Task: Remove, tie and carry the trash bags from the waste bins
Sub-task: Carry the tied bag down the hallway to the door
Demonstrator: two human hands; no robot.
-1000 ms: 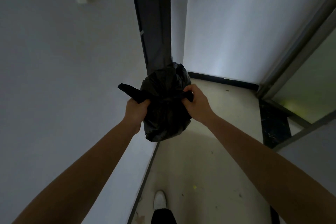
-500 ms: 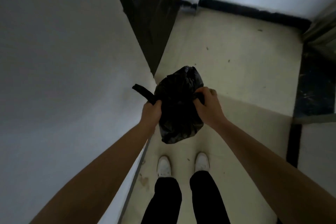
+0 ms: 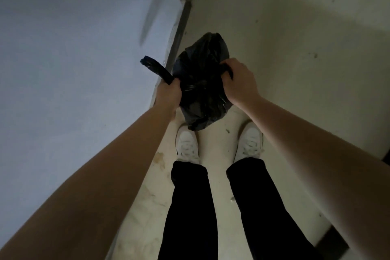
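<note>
A small, full black trash bag [image 3: 202,88] hangs in the air in front of me, above my feet. My left hand [image 3: 168,96] is closed around one twisted black handle strip, whose free end sticks up and to the left. My right hand [image 3: 239,82] grips the other handle strip at the bag's right side. The two strips cross over the bag's top between my hands. No waste bin is in view.
A pale wall [image 3: 73,69] runs close along my left, with a grey skirting strip [image 3: 179,27] at its foot. The beige floor [image 3: 295,69] is speckled with dirt. My white shoes [image 3: 186,143] and black trousers stand below the bag. A dark threshold [image 3: 331,245] lies at lower right.
My view has tilted down from the doorway and far wall to my feet. Both hands keep their grip on the bag's handles, and the bag has come closer to me.
</note>
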